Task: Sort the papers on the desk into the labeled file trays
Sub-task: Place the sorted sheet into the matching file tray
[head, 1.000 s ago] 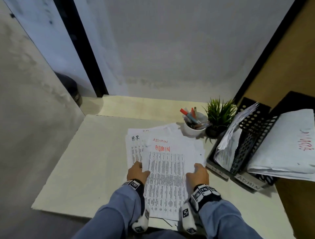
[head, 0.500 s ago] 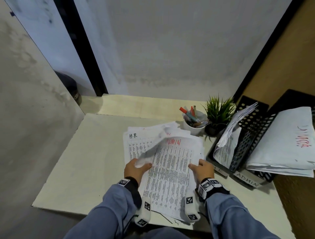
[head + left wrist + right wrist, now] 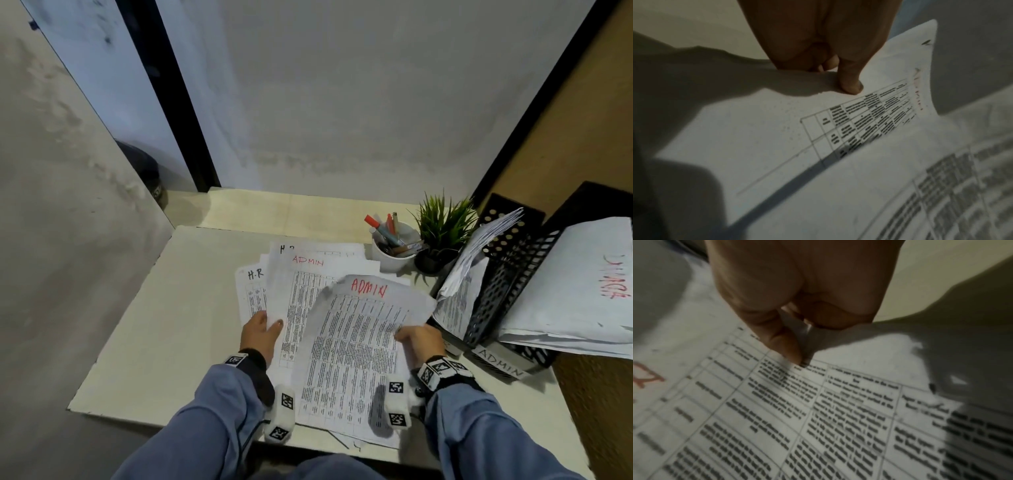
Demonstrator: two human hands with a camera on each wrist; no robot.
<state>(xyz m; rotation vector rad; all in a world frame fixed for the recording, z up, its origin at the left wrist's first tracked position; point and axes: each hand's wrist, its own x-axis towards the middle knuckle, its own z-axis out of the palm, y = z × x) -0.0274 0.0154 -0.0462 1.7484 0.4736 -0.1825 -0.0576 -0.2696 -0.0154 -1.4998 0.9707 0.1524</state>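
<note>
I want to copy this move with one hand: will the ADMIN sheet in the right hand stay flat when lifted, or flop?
Probably flop. The ADMIN sheet already curls at its top left corner though the right hand only pinches one edge. It looks light, so one pinch should carry it. It may drag the papers beneath, which the left hand presses down.

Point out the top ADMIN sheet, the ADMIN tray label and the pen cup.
top ADMIN sheet point(image 3: 356, 346), head view, middle of its printed table.
ADMIN tray label point(image 3: 500, 362), head view, on the lettering.
pen cup point(image 3: 390, 261), head view, white front wall.
</note>
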